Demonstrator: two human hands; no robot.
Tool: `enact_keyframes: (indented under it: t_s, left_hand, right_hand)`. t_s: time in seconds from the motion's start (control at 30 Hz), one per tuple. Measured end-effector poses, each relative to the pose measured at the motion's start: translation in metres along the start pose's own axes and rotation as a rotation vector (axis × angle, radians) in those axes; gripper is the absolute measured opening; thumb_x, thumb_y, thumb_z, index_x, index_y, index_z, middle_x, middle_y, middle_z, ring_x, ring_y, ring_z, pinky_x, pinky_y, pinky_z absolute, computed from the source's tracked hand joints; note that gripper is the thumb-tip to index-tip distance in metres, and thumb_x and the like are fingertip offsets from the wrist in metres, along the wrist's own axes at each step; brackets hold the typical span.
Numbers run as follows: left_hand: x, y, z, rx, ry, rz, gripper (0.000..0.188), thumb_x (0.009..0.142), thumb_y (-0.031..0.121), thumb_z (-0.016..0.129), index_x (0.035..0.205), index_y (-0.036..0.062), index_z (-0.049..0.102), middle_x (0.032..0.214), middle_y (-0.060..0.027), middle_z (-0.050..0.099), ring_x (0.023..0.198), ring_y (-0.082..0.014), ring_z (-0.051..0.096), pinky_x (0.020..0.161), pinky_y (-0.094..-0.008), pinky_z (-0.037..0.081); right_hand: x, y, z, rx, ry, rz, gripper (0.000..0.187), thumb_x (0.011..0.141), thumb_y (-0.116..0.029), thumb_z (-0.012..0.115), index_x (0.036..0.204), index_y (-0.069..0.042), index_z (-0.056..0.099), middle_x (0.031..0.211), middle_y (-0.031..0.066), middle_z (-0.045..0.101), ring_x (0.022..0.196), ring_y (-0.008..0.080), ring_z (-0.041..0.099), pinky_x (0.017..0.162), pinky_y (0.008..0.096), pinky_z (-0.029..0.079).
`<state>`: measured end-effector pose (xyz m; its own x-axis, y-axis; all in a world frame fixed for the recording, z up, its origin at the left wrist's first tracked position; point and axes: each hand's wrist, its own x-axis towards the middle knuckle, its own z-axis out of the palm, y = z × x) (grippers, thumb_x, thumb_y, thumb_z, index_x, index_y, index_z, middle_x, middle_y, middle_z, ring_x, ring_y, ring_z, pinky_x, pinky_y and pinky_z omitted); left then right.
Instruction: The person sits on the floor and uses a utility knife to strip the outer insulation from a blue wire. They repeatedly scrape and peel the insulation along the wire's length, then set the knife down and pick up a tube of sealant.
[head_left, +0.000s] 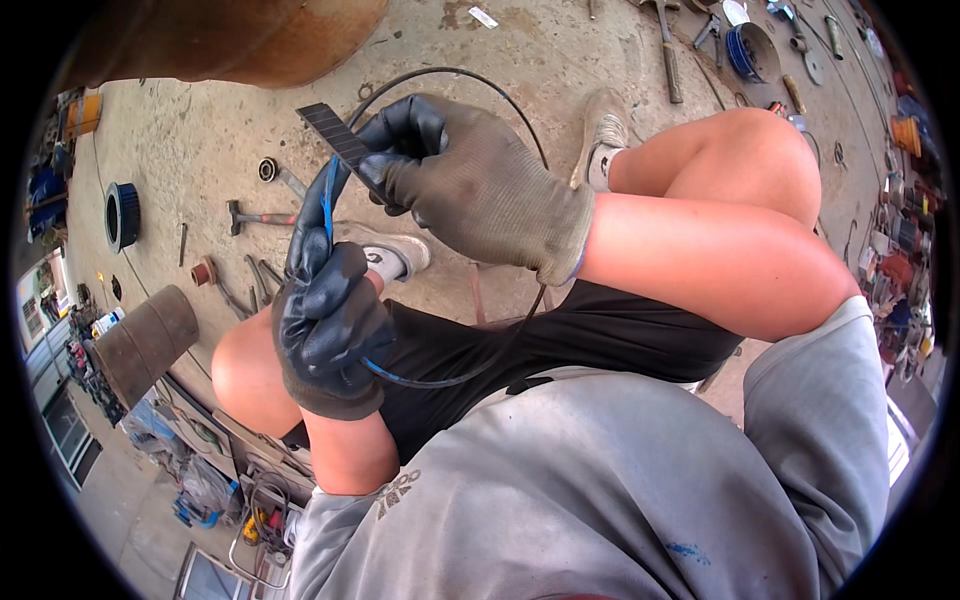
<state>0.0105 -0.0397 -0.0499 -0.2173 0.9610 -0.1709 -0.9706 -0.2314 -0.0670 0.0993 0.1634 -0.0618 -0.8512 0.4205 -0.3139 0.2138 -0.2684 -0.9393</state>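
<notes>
My gloved right hand (pixel 475 185) pinches a dark, flat snap-off utility blade (pixel 330 130), scored with slanting lines, between thumb and fingers. The blade's lower edge meets or lies very near a blue stretch of cable (pixel 328 195) along my left index finger. Wrapped round that cable, my gloved left hand (pixel 335 325) keeps its index finger stretched upward. From the bottom of the left fist the cable (pixel 450 383) comes out blue, then dark, and loops over my lap. A dark arc of it (pixel 470 72) also rises behind my right hand. Whether the blade cuts in cannot be seen.
A large rusty cylinder (pixel 230 45) is at the top left. On the concrete floor lie a red-handled hammer (pixel 262 217), a dark blue ring (pixel 121 217), another hammer (pixel 669 60) and a blue-rimmed drum (pixel 745 55). A brown metal cylinder (pixel 150 345) lies at the left.
</notes>
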Motion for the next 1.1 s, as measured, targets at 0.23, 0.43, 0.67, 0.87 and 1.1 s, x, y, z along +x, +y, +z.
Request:
enact_keyframes:
  t_s: [0.23,0.43,0.67,0.87,1.1]
  left_hand:
    - [-0.007,-0.004,0.007,0.058,0.117,0.066,0.051,0.111,0.005,0.048,0.161,0.0014,0.04,0.086,-0.0042,0.055,0.054,-0.0107,0.054,0.048,-0.0243,0.046]
    - [-0.011,-0.003,0.0,0.118,0.143,0.124,0.053,0.111,0.005,0.047,0.164,0.0028,0.037,0.084,-0.0036,0.054,0.053,-0.0101,0.053,0.048,-0.0236,0.045]
    - [-0.006,-0.002,0.005,0.137,0.103,0.087,0.059,0.113,0.007,0.045,0.169,0.0062,0.028,0.082,-0.0036,0.054,0.051,-0.0101,0.052,0.048,-0.0238,0.044]
    - [-0.003,0.002,0.003,0.155,0.023,0.024,0.057,0.114,0.008,0.045,0.169,0.0053,0.029,0.082,-0.0045,0.056,0.049,-0.0099,0.05,0.046,-0.0246,0.042]
    - [-0.009,0.003,0.0,0.223,0.074,0.076,0.053,0.115,0.009,0.044,0.167,0.0037,0.033,0.08,-0.0051,0.056,0.048,-0.01,0.047,0.043,-0.0247,0.041]
  right_hand:
    - [-0.004,-0.004,-0.002,-0.07,-0.1,-0.022,0.026,0.099,-0.015,0.076,0.119,0.001,0.072,0.097,0.0062,0.074,0.089,0.0103,0.066,0.082,0.0299,0.056]
    - [-0.009,-0.013,-0.006,-0.058,-0.159,0.032,0.025,0.097,-0.015,0.076,0.117,0.001,0.073,0.096,0.0056,0.073,0.088,0.0112,0.066,0.081,0.031,0.056]
    - [-0.003,-0.008,-0.007,-0.081,-0.096,-0.086,0.024,0.092,-0.018,0.08,0.11,-0.002,0.076,0.092,0.0122,0.077,0.082,0.0195,0.074,0.078,0.0351,0.06]
    - [0.008,-0.016,-0.011,-0.014,-0.04,-0.06,0.026,0.092,-0.019,0.079,0.111,-0.001,0.076,0.091,0.0102,0.077,0.079,0.0158,0.073,0.076,0.0327,0.06]
    - [0.003,-0.02,-0.011,-0.081,-0.137,-0.015,0.026,0.092,-0.018,0.079,0.111,-0.001,0.077,0.088,0.0099,0.077,0.076,0.015,0.072,0.074,0.0331,0.06]
